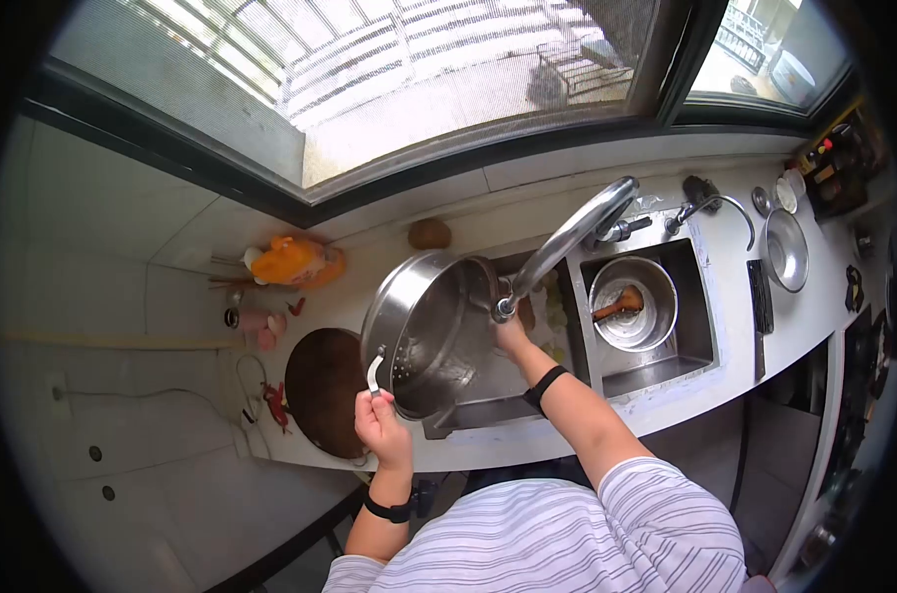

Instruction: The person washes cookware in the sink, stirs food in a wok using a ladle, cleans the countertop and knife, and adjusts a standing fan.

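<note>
A large stainless steel steamer pot (pixel 409 296) is tilted on its side over the left part of the sink, with small holes showing near one handle. My left hand (pixel 381 427) is closed round that metal handle. At the pot's far right side is my right hand (pixel 512 334), gripping near the rim, its fingers partly hidden by the faucet (pixel 567 237). The spout's end hangs just above this hand. Below the pot, the left sink basin (pixel 498 410) holds some pale green pieces that I cannot make out.
In the right basin (pixel 700 336) stands a steel pot (pixel 674 306) with a brown wooden-looking tool (pixel 621 301). A round brown board (pixel 320 395) lies left of the sink. An orange bag (pixel 295 262), steel bowl (pixel 786 249) and dark cleaver-like blade (pixel 760 306) are on the counter.
</note>
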Demonstrator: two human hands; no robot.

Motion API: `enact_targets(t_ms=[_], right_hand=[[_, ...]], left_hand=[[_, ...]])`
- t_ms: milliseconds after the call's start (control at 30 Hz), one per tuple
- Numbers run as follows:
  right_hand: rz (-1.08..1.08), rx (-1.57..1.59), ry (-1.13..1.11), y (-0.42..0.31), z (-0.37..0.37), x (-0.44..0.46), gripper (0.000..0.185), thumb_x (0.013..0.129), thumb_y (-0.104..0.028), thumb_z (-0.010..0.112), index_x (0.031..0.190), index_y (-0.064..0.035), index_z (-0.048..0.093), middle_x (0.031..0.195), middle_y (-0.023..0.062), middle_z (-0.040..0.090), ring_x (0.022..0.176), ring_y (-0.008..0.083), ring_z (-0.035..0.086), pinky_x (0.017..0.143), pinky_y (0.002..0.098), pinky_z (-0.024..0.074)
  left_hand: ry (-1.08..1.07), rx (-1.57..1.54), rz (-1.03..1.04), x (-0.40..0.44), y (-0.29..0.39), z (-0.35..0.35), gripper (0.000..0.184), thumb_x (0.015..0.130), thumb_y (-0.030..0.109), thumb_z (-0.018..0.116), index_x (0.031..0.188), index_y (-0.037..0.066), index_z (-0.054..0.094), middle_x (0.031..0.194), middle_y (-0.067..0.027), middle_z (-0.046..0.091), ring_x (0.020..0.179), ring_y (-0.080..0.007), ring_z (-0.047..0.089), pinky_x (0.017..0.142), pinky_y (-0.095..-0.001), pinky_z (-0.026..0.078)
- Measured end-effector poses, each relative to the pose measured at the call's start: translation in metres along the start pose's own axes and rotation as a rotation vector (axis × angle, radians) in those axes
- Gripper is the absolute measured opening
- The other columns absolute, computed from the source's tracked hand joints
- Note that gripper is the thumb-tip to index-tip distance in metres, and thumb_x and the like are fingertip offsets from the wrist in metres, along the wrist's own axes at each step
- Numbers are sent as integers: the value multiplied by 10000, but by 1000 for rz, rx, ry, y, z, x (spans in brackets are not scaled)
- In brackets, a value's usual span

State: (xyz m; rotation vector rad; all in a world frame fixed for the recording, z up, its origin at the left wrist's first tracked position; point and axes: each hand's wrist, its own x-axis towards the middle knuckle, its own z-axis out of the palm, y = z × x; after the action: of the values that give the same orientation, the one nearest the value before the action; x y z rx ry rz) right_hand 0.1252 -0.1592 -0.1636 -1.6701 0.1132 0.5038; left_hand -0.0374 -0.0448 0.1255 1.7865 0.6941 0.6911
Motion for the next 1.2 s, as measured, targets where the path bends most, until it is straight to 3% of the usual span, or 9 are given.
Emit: enact_targets(t_ms=[100,233,333,400,467,767,967,1133,1200], right_hand=[[407,446,-344,-73,0,-29,801,829,-119,538,1440,-320,62,1115,63,450,1090,222,427,953,542,330],[403,730,-396,-109,24,-34,853,818,-74,528,1446,-339,14,1167,72,448,1148,251,403,919,623,315],[483,662,-409,-120,48,-47,855,830,-58,520,1451,-324,-4,1271,76,429,1218,269,377,903,618,345],[475,592,-562,-108,67,-63,977,818,-36,553,1431,-377,-127,1257,134,456,1071,292,498,799,557,433],[513,674,-712,-97,85,-85,962,816,-16,556,1442,-369,-84,1041,101,568,899,238,576,786,504,459],[385,707,-1045,-166,96,-143,918,835,1,534,1448,-323,-66,862,72,555,691,185,560,608,385,503],[224,615,-683,-192,70,-155,838,849,13,518,1440,-248,-15,852,87,564,669,179,578,510,333,522],[-179,429,-679,-221,48,-185,772,874,-20,512,1448,-209,32,966,156,585,869,210,597,665,342,543],[-506,99,-772,-232,18,-190,623,872,-52,533,1425,-154,264,984,131,599,885,197,598,776,340,505]], left_hand=[[-16,89,86,-27,10,-11,251,967,201,440,761,59,461,638,59,407,544,-15,316,487,-190,226],[-99,157,211,-54,21,-20,308,948,291,483,759,49,460,639,35,421,555,-39,352,496,-201,268],[-162,164,229,-71,19,-25,349,937,338,497,750,45,465,628,12,441,549,-70,387,492,-223,303],[-181,275,447,-73,22,-24,366,940,349,484,741,41,469,620,-21,463,540,-108,421,488,-245,326],[-189,274,499,-73,26,-24,359,934,340,491,735,40,485,621,-57,493,524,-169,460,490,-282,358],[-388,388,833,-81,49,-31,143,864,157,567,828,38,496,688,-75,519,563,-215,493,556,-330,402],[405,420,431,-59,66,-73,486,699,-75,436,1176,-7,371,1108,-150,433,991,-261,451,867,-345,386],[160,-587,-416,-24,16,-160,792,564,-117,415,1334,62,350,1195,-173,505,1021,-285,576,845,-481,507],[182,-818,-567,-22,-27,-192,737,515,-88,389,1237,38,473,1153,-171,557,1037,-343,571,910,-497,489]])
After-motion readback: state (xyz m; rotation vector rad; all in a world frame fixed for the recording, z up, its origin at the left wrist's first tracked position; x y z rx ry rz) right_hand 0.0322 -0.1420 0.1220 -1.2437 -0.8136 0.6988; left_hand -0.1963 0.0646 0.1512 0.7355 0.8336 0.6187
